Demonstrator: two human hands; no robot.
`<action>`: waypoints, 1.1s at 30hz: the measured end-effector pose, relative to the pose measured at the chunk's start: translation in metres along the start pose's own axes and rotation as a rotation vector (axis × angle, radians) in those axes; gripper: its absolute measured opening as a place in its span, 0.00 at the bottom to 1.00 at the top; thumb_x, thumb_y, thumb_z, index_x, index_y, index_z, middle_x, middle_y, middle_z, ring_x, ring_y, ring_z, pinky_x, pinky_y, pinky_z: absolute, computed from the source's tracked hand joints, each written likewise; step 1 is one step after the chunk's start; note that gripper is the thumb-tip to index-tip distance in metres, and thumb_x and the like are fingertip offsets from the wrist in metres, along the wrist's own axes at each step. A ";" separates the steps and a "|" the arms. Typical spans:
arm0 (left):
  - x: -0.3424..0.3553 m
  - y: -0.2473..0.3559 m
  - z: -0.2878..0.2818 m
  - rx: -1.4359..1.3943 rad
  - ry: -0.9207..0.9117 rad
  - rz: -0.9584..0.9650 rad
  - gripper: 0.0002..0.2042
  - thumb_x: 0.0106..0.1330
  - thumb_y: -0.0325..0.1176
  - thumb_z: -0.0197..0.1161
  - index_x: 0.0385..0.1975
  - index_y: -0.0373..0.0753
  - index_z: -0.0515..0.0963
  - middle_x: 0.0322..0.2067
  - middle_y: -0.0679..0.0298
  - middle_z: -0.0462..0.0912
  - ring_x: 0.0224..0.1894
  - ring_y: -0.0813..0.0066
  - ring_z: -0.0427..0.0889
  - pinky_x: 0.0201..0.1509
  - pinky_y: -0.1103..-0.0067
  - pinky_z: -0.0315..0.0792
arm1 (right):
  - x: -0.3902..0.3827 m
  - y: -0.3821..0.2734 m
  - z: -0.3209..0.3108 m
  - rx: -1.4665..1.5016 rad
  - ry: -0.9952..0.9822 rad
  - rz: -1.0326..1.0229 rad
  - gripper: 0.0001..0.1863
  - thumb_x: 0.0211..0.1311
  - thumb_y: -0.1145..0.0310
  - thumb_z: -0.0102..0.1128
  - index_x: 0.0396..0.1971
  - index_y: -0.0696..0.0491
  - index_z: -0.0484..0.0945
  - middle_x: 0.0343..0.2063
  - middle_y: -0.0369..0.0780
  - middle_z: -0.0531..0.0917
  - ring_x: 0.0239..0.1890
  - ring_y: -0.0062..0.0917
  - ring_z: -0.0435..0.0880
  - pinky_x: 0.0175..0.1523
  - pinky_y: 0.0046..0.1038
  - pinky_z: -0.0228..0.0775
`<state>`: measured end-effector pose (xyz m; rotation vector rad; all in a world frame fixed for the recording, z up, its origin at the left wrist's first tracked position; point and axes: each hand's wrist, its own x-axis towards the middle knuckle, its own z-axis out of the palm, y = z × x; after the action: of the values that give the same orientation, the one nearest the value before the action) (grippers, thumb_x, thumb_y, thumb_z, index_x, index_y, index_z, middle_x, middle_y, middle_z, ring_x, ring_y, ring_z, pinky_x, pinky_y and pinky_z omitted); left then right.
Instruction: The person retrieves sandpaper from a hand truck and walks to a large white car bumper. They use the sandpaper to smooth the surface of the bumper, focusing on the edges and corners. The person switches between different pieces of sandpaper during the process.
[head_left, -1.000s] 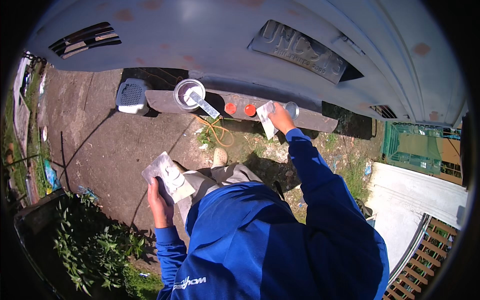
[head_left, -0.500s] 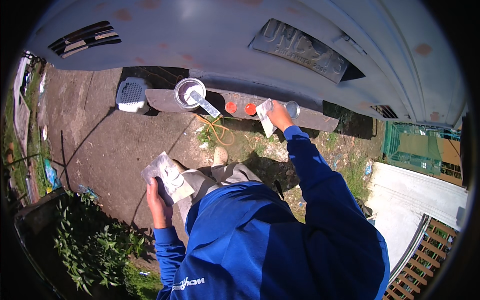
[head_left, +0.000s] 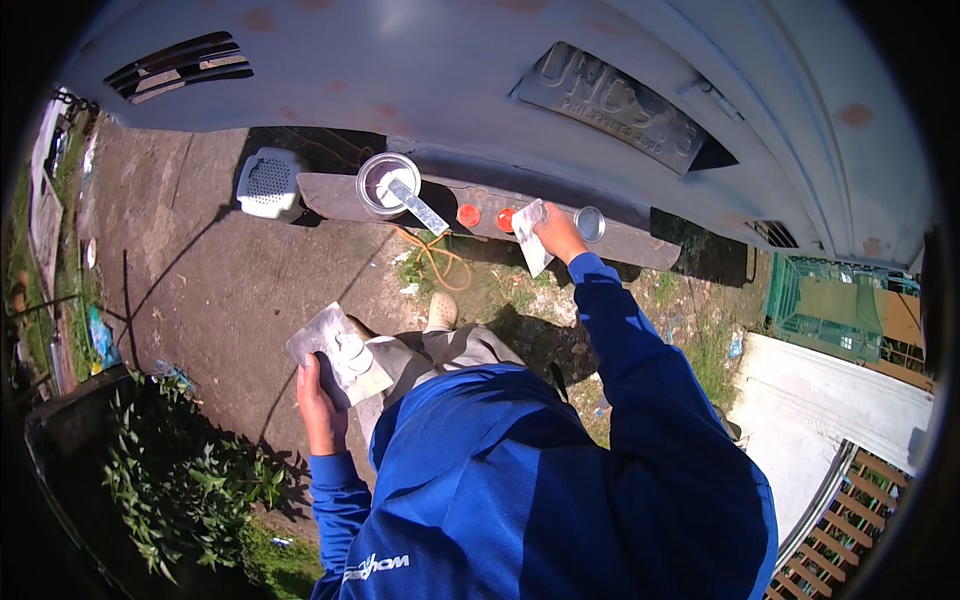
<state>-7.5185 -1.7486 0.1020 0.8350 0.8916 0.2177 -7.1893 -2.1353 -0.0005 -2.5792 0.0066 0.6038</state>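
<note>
My left hand grips a flat, pale square board by its edge, thumb on top, beside my left thigh. A smooth mound of white paste lies on that board. Reaching forward, my right hand holds a thin, whitish flat spreader with smears on it, over the edge of the vehicle's bumper. The spreader partly covers one small red round container; another small red round piece sits to its left. Right of my hand lies a round metal lid or tin.
An open can of whitish material stands on the bumper with a flat scraper across its rim. Left of it is a grey perforated plastic stool. The grey vehicle body spans the front; an orange cord hangs below.
The view has shifted slightly, so the bumper and its things appear a little farther right. The spreader in my right hand now overlaps the red container more. Both hands keep their hold.
</note>
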 end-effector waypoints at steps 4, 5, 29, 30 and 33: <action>0.001 -0.004 -0.002 0.013 0.000 0.005 0.16 0.77 0.43 0.55 0.54 0.39 0.74 0.51 0.65 0.81 0.52 0.72 0.83 0.56 0.71 0.77 | 0.002 0.001 0.006 0.064 -0.014 -0.008 0.25 0.57 0.67 0.63 0.54 0.62 0.74 0.47 0.56 0.84 0.53 0.50 0.83 0.57 0.41 0.73; 0.000 -0.004 0.001 0.009 0.002 0.005 0.16 0.77 0.43 0.56 0.54 0.39 0.74 0.51 0.65 0.81 0.52 0.72 0.82 0.57 0.71 0.77 | 0.002 0.002 0.006 0.086 -0.024 -0.023 0.25 0.57 0.67 0.63 0.54 0.62 0.74 0.46 0.54 0.84 0.51 0.47 0.84 0.56 0.40 0.73; 0.005 -0.035 0.199 0.028 -0.587 -0.167 0.19 0.80 0.40 0.49 0.60 0.32 0.71 0.52 0.60 0.81 0.50 0.75 0.82 0.56 0.77 0.74 | -0.195 -0.109 -0.229 0.273 -0.019 -0.278 0.19 0.59 0.71 0.64 0.49 0.59 0.76 0.38 0.37 0.83 0.42 0.18 0.80 0.49 0.23 0.73; 0.005 -0.030 0.207 -0.009 -0.626 -0.155 0.20 0.80 0.40 0.48 0.61 0.31 0.70 0.53 0.59 0.81 0.51 0.75 0.81 0.58 0.77 0.73 | -0.208 -0.125 -0.240 0.161 -0.038 -0.283 0.18 0.59 0.71 0.64 0.49 0.58 0.75 0.37 0.38 0.83 0.41 0.19 0.80 0.47 0.23 0.73; -0.003 -0.001 0.220 -0.090 -0.711 -0.115 0.22 0.80 0.40 0.47 0.64 0.30 0.68 0.55 0.58 0.79 0.55 0.73 0.78 0.62 0.75 0.69 | -0.245 -0.170 -0.258 -0.125 -0.033 -0.428 0.14 0.58 0.74 0.63 0.44 0.56 0.75 0.35 0.41 0.83 0.37 0.30 0.82 0.40 0.28 0.74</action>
<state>-7.3531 -1.8720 0.1793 0.7008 0.2563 -0.1394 -7.2833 -2.1296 0.3824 -2.5709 -0.5948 0.4947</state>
